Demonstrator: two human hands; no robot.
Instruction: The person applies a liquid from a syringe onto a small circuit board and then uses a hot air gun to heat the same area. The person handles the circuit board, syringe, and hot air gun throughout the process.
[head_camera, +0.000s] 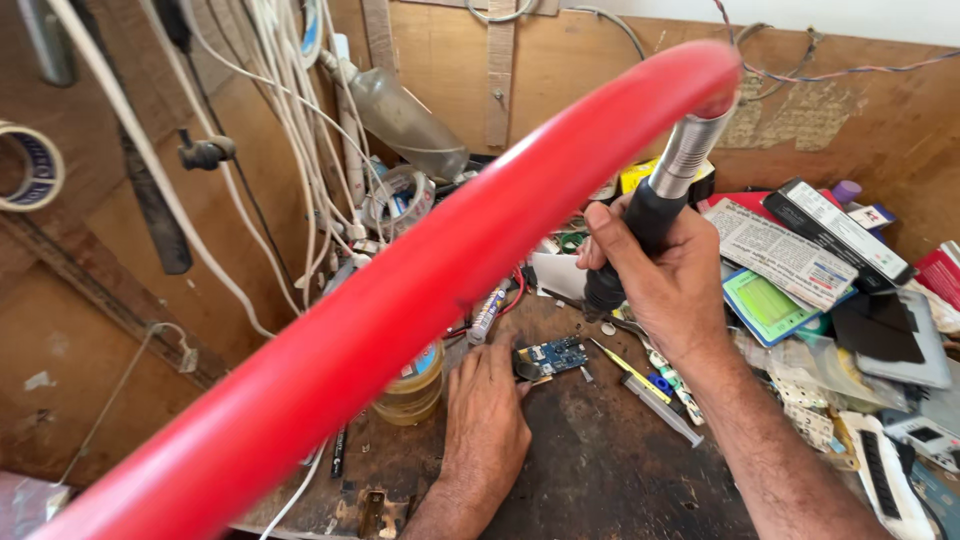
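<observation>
Right hand: your right hand (665, 280) is wrapped fully around the black grip of the hot-air handpiece (650, 215), fingers closed tight, nozzle end pointing down toward the workbench.
Handpiece: it stands steeply tilted, with a ribbed metal collar above your fist where the thick red hose (400, 300) joins it; the hose arcs across the view to the lower left corner, blurred and close to the camera.
Left hand: your left hand (487, 420) lies flat on the workbench (600, 470), fingers loosely spread and stretched forward, gripping nothing; the fingertips touch the near left edge of the small blue circuit board (552, 356).
Circuit board: it lies flat near the middle of the workbench, just below and left of the handpiece's lower end; I cannot tell whether the nozzle touches it.
Right of the board: yellow-handled tweezers (625, 368) and a syringe (665, 410) lie just beside it.
Left edge: an amber jar (412, 392) stands behind the hose.
Right side: papers, boxes and a dark tablet (890, 335) are piled up.
Back wall: white cables (290, 110) hang down the wooden panel.
</observation>
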